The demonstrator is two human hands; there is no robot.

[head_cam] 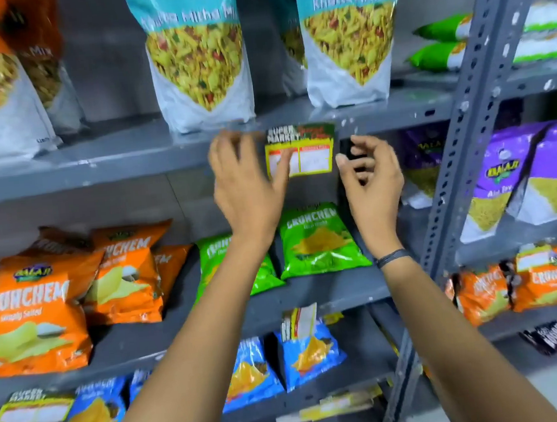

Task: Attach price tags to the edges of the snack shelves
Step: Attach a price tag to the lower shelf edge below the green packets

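Both forearms reached up from the bottom of the view toward the front edge of the upper shelf (pixel 150 162). The left hand (pixel 245 183) was raised with its back to the camera and its wrist bent slightly inward. Its fingers (pixel 227 147) were spread and released, gripping nothing, while the thumb (pixel 285 167) lay over the lower left corner of the price tag (pixel 302 150). The hand was blurred, so whether the fingertips pressed on the shelf edge itself could not be told.

The price tag sat flat against the shelf edge, hanging a little below it, just under the gap between two teal snack bags (pixel 197 55). It had a dark top strip reading "SUPER MARKET" and a yellow lower part with two white boxes.

The right hand (pixel 368 171) hovered just beside the tag's right side, apart from it. It was half curled, clenched loosely around a small dark object (pixel 353 151) that may have been a roll of tape. A dark band (pixel 392 257) circled the right wrist.

Green chip bags (pixel 321 240) lay on the shelf below the hands.
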